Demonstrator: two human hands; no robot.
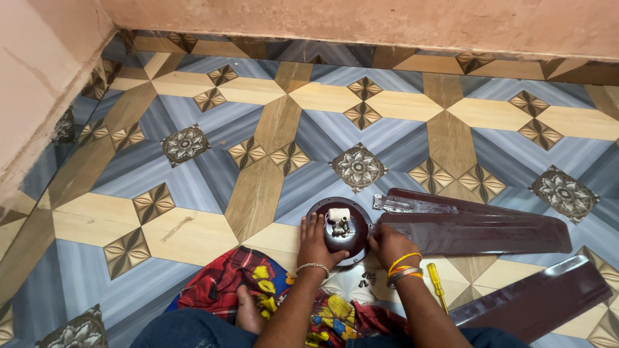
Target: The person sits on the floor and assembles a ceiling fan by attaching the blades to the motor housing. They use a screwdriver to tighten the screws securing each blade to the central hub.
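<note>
On the patterned tile floor (193, 167), the left hand (317, 243) rests with spread fingers on the round dark-brown metal fan motor (340, 225), the right hand (389, 245) grips its rim beside the long brown blade (471, 232), so steady pressure seems wise.

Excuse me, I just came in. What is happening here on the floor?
A person sits on the patterned tile floor with a dark round ceiling fan motor in front of them. The left hand rests on its near left edge, and the right hand grips its right side, where one maroon fan blade meets it. Another blade lies loose to the right. A yellow-handled screwdriver and some small screws lie near the right wrist, by a colourful cloth.
</note>
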